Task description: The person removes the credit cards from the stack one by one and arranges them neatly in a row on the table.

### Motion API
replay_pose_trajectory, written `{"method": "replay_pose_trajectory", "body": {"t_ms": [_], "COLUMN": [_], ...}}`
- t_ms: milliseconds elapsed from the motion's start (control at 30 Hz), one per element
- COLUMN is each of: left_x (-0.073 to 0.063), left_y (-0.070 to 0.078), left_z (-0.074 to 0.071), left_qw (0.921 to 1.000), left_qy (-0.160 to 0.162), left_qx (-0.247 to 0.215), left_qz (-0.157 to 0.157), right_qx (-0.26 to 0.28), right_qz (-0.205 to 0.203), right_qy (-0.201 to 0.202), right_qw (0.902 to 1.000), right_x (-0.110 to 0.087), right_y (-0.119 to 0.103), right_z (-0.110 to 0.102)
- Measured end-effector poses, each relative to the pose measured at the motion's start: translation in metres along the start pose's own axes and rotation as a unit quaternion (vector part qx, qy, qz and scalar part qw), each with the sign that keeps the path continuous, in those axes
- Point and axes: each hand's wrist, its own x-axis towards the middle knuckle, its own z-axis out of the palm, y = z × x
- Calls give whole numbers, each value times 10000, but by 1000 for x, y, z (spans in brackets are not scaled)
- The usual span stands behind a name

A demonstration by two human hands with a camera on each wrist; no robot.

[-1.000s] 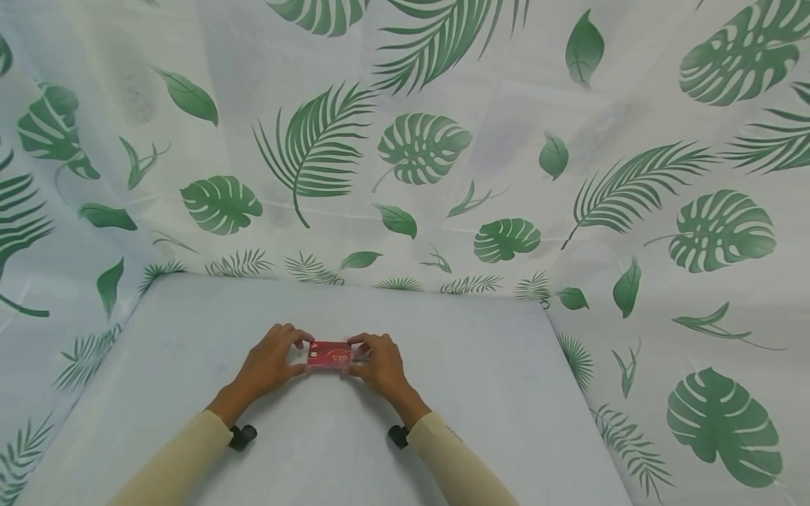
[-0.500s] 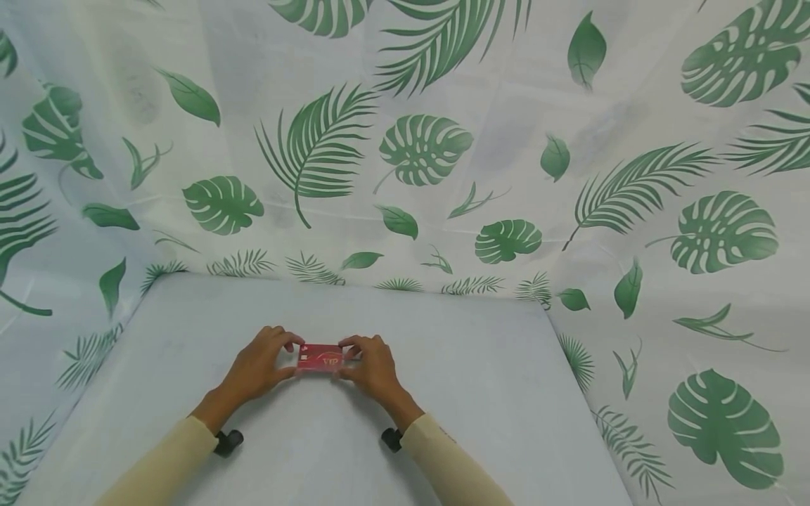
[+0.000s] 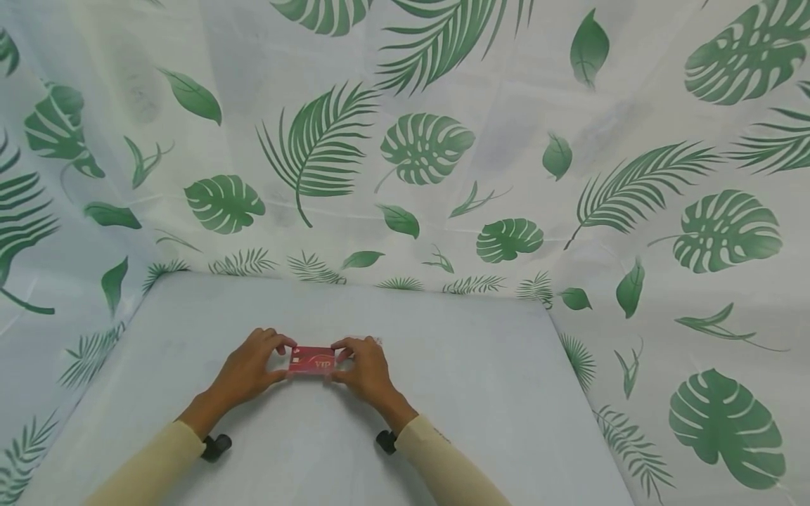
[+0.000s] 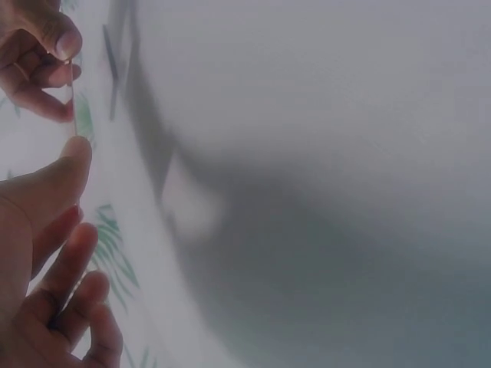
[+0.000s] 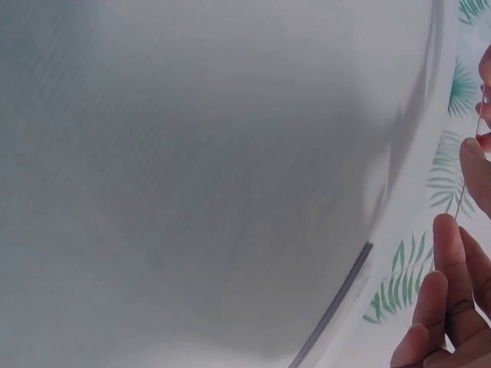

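Observation:
A red card [image 3: 312, 359] with gold VIP lettering is held flat-on to the head view between both hands. My left hand [image 3: 248, 367] pinches its left end between thumb and fingers. At the other end, my right hand [image 3: 367, 371] pinches it the same way. The left wrist view shows the card [image 4: 74, 103] edge-on as a thin line, with fingertips of both hands at its ends. A shadow falls on the white table surface [image 3: 304, 450] beneath the hands.
Just behind the right hand, a pale flat piece with reddish marks [image 3: 378, 341] is mostly hidden. A thin dark-edged flat item [image 5: 334, 307] lies on the table in the right wrist view. Leaf-patterned sheeting [image 3: 418, 197] surrounds the table at the back and sides.
Both hands have moved left together, carrying the card with them. The pale piece with reddish marks now shows beyond the right hand.

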Motion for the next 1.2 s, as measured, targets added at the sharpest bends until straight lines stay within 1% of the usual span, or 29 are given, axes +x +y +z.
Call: {"method": "replay_pose_trajectory", "body": {"t_ms": [267,433,600,833,1067,1200], "left_x": [-8,-12,-15,-18,-24,-27], "left_y": [-4,-5,-8,-13,-20,-23], "left_z": [-6,-11,-16,-18,-20,-22], "left_qw": [9999,9999,9998,9997,9994,9992], "left_qy": [-59,-34,-36,-72,-94,-123], "left_qx": [42,123,145,108,82,98], "left_qz": [-108,-82,-105,-214,-324,-372], "right_qx": [115,-15,-17,24,-179,-165], "right_qz": [-66,-52,-88,-39,-118,-121], "right_qy": [-40,-72,-72,-125,-113,-122], "right_qw": [9999,10000,9999,9999,9997,9997], "right_x": [-2,-1,-1,1,2,2], "right_y": [-9,-12,-17,-24,-29,-33], "right_z": [5,10,14,19,27,32]}}
